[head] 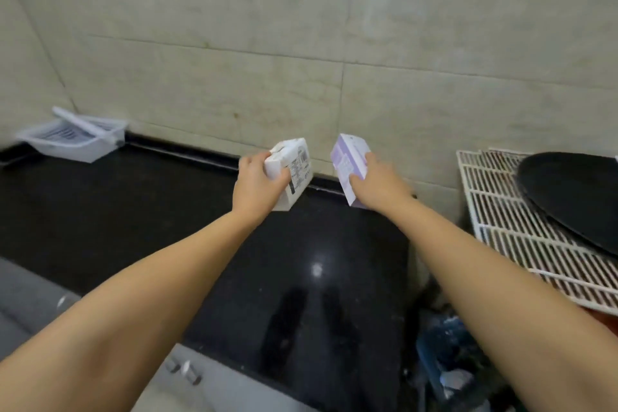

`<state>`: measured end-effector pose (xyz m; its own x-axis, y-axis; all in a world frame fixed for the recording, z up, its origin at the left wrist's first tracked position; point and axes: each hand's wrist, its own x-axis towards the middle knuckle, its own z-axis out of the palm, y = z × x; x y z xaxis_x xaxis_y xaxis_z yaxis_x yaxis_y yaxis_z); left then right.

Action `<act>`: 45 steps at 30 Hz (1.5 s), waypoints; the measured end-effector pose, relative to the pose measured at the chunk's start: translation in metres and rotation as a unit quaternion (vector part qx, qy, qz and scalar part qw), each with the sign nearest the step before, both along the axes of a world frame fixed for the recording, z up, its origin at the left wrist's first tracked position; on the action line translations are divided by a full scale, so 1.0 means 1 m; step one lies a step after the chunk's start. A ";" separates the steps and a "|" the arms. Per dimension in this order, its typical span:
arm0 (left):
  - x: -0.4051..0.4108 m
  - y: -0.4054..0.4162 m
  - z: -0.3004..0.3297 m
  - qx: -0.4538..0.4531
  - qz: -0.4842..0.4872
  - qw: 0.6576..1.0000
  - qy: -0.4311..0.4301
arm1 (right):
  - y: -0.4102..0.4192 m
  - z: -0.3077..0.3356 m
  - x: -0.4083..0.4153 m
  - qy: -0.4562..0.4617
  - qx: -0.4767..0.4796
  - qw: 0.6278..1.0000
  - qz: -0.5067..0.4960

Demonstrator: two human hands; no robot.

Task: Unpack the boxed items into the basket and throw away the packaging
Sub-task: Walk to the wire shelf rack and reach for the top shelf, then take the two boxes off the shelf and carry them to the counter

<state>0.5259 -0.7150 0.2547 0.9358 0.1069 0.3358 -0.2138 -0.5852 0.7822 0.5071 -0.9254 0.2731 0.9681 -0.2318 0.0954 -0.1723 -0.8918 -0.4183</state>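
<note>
Boxes are in hand: the left hand (259, 182) clamps a white box (294, 174), the right hand (378, 184) a lilac box (349, 162), both sealed, above the table (133, 204). Opening comes next; the basket (72, 140) waits far left.

A glossy black countertop (140, 211) fills the frame's middle beneath a beige tiled wall (234, 43); at right, a dark pan (575, 197) rests on a white wire rack (508, 231).

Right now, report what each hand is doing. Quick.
Left hand: closed around the white box, held above the counter.
Right hand: closed around the purple box, also held up.
</note>
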 end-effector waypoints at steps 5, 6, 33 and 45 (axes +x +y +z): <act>-0.018 0.059 -0.079 0.066 0.028 0.995 0.068 | 0.064 -0.113 -0.010 0.130 -0.079 0.988 0.024; -0.025 0.067 -0.096 0.081 0.030 0.992 0.087 | 0.070 -0.132 -0.016 0.147 -0.089 0.985 0.028; -0.083 -0.276 0.012 0.140 -0.341 0.916 -0.156 | -0.220 0.053 -0.148 -0.063 -0.180 0.973 -0.130; -0.142 -0.467 0.005 0.360 -0.384 0.850 -0.011 | -0.403 0.028 -0.209 0.164 -0.242 0.920 -0.262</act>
